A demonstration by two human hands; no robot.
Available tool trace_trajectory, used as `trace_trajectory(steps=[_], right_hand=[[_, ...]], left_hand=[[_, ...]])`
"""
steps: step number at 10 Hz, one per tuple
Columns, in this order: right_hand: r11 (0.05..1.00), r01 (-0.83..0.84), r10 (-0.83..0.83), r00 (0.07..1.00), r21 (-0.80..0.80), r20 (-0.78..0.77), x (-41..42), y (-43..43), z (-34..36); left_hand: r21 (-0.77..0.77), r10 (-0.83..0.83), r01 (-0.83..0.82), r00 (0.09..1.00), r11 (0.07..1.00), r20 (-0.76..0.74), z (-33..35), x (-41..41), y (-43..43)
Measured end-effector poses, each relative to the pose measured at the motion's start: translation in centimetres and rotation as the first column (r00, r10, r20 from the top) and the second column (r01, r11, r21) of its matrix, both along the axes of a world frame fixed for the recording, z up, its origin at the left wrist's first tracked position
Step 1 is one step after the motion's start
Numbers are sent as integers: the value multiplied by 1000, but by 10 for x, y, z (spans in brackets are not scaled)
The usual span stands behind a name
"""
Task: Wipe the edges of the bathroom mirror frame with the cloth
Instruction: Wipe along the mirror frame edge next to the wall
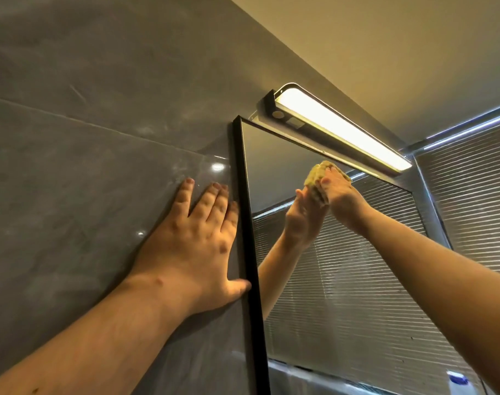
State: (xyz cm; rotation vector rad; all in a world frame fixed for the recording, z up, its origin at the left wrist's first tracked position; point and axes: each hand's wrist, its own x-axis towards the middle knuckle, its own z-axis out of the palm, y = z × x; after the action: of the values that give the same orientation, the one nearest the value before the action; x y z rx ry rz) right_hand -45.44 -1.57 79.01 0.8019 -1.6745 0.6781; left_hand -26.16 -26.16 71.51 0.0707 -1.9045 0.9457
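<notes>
Two hands are raised to the mirror frame (247,223). The cloth (317,178) is clutched in the right hand (341,195) and pressed against the glass just under the top edge, which runs up-left to down-right beneath the lamp (337,126); contact with that edge is probably made. The left hand (192,240) is laid flat on the wall (86,138), fingers straight, beside the upright left edge.

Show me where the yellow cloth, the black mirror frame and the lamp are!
yellow cloth (317,175): head view, its bunched top above the fingers.
black mirror frame (247,238): head view, its left edge.
lamp (340,125): head view, its glowing panel.
</notes>
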Motion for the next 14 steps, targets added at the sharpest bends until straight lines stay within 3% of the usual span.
trace_trajectory(steps=[1,2,4,5,6,7,8,9,11,12,13,14], right_hand=[[996,5,8,991,-92,136,17,-12,-3],[995,93,-90,993,-29,71,40,-32,0],[992,-79,90,989,96,-121,81,-77,36],[993,-59,74,986,99,-152,74,-80,48],[995,-33,44,991,92,-124,68,-75,54],[977,-211,211,977,-8,-2,65,-70,52],[999,-43,42,997,-13,-67,60,-64,51],[1000,28,-27,994,13,-102,61,-65,50],[1000,-28,25,974,-10,-225,78,-79,38],[993,42,-65,975,-111,-211,68,-67,19],[983,119,-132,988,-136,-85,57,-53,-10],[981,111,-120,992,-160,-47,56,-43,-44]], left_hand=[[2,-1,1,1000,1000,-6,0,0,1],[0,-1,1,1000,1000,-8,-1,-1,1],[-4,-22,22,1000,1000,-19,-1,-1,-1],[-3,-27,27,999,1000,-22,0,-1,0],[2,-15,15,1000,1000,-13,-1,-1,0],[-8,-6,6,1000,1000,-13,-1,0,0],[-16,-12,11,1000,1000,-23,0,-1,-1],[-20,-20,20,1000,1000,-22,0,-2,-1],[-5,-56,56,998,998,-25,0,0,-3],[-12,-66,65,998,998,-14,-1,0,-3],[3,-132,132,991,991,-22,-2,2,-4],[6,-189,190,981,982,-33,-2,6,-4]])
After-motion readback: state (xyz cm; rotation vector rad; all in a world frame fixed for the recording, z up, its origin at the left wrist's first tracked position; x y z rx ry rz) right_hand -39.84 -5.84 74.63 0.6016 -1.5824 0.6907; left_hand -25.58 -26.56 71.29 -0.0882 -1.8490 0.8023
